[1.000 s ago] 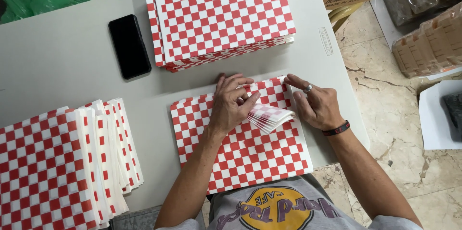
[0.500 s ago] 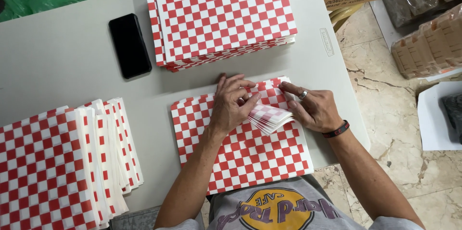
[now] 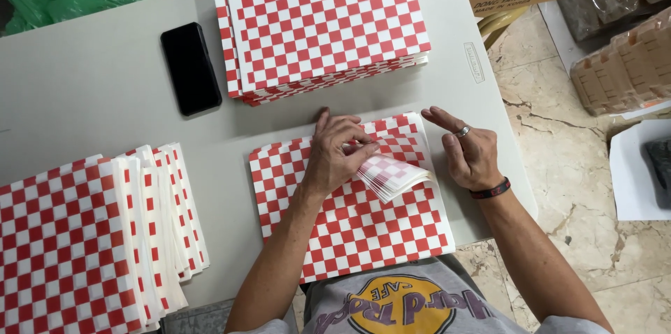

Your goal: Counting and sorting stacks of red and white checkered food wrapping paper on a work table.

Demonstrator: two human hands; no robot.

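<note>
Partly hidden under your left hand (image 3: 337, 158), the top edge of the paper stack (image 3: 353, 215) cannot be read; its lower edge slips behind your shirt. That red-and-white checked stack lies on the table (image 3: 84, 89) before you. Your left fingers, spread flat, pin a fanned bundle of sheets (image 3: 393, 176). Your right hand (image 3: 467, 151) rests open beside it, fingers loose, holding nothing.
</note>
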